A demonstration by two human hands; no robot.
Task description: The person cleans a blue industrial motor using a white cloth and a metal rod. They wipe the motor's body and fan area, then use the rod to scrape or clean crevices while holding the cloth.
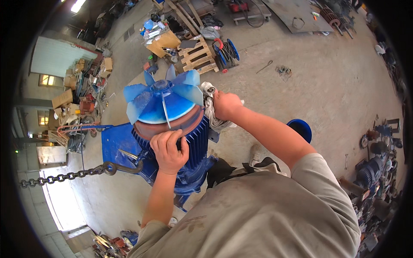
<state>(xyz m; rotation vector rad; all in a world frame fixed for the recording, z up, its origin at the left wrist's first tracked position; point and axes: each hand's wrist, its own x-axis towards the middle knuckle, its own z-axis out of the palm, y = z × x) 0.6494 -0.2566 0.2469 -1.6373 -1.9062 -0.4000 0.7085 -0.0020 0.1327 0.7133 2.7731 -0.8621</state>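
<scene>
A big blue electric motor [195, 146] with a ribbed housing stands upright in front of me. On its top sits a blue fan [167, 107] with several paddle-shaped blades, above a reddish-brown end cover [189, 123]. My left hand [168, 151] lies against the near side of that cover, fingers stretched and apart, gripping nothing. To the right of the fan, my right hand [227, 105] is closed round a crumpled whitish rag [211, 112], which is at the edge of the blades and cover. Part of the rag is hidden by the fist.
A chain [71, 175] with a hook [129, 167] reaches the motor's left side. A blue bucket [300, 130] stands on the floor at right. Beyond the motor are a wooden pallet [198, 56] and a cable reel [226, 52]. Motor parts [370, 172] lie piled at far right.
</scene>
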